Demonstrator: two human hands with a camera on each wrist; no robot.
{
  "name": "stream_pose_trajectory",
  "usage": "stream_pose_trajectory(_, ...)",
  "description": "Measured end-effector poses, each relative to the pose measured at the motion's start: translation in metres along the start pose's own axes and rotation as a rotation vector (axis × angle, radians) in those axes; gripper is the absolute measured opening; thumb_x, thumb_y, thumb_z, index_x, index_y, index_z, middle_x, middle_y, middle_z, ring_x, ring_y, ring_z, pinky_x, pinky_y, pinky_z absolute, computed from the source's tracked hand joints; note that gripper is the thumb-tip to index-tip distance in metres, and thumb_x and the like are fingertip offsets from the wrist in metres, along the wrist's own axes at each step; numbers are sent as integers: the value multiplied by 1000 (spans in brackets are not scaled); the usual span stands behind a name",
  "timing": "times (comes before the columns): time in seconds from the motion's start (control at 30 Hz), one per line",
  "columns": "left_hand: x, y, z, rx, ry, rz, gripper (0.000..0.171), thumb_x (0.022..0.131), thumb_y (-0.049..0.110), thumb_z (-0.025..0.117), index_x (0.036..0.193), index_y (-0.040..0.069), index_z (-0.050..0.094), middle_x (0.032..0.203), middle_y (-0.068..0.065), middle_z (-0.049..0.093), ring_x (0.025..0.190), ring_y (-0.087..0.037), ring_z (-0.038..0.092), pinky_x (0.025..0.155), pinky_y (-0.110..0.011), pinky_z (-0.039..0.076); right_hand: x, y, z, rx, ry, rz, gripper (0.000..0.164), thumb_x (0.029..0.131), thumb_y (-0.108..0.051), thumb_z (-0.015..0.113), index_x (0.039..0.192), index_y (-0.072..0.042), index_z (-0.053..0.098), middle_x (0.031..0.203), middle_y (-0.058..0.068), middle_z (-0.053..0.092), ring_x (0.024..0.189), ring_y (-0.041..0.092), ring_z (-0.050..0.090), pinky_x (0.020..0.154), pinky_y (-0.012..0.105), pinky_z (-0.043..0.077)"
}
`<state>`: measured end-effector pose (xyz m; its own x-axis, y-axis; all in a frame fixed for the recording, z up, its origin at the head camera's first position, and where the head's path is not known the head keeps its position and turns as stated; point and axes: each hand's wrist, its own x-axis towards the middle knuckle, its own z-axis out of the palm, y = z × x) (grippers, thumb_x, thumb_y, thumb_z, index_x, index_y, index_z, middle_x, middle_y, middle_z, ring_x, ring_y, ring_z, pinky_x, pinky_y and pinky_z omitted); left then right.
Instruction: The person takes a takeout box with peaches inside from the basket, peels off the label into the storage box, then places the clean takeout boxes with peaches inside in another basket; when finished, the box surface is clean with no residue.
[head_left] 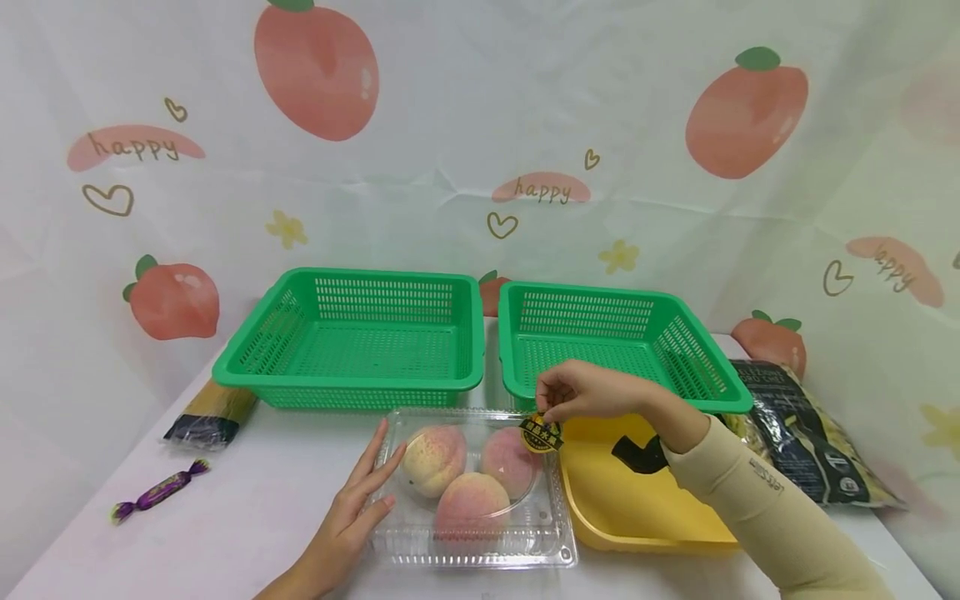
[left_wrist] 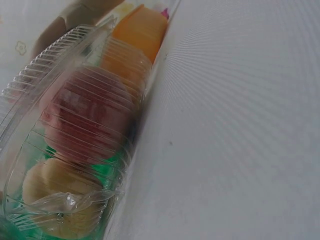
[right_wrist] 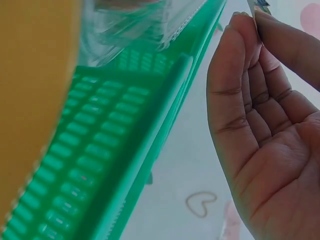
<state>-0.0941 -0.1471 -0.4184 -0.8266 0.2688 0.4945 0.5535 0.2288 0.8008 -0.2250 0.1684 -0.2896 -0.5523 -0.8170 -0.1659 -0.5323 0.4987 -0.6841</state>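
Observation:
A clear plastic clamshell box (head_left: 517, 560) stands on the table with three peaches (head_left: 471, 504) inside. My left hand (head_left: 341, 525) lies along its left side, fingers extended and touching the edge. Above the box's far right corner, my right hand (head_left: 596, 390) pinches a black-and-gold label (head_left: 542, 437) between thumb and index finger. In the right wrist view the fingertips hold the label's thin edge, and the right hand's (right_wrist: 270, 125) other fingers are bent. Through the box wall in the left wrist view, a reddish peach (left_wrist: 90, 115) and a paler one (left_wrist: 62, 195) show. The left hand is out of that view.
Two green baskets (head_left: 348, 383) (head_left: 585, 350) stand behind the box. A yellow tray (head_left: 652, 543) with a black patch (head_left: 639, 455) adjoins it on the right. A purple-wrapped candy (head_left: 160, 492) and a packet (head_left: 213, 414) lie left; a dark bag (head_left: 810, 442) lies right.

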Motion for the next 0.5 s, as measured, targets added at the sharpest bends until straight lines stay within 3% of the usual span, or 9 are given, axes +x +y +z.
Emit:
stream_pose_trajectory(0.23,1,2,0,-6,-1,-12,47,91,-5,42,138,-6,38,157,-17,4,142,6,2,101,0,10,-19,15,1,81,40,3,9,90,-13,60,88,-4,58,79,4,59,67,7,57,67,28,53)
stream_pose_trajectory(0.5,0,2,0,0,5,-11,48,91,-5,42,138,-5,38,152,-29,5,142,6,2,101,1,10,-38,31,4,123,78,41,13,91,-16,60,89,-3,58,80,5,61,67,8,57,67,28,52)
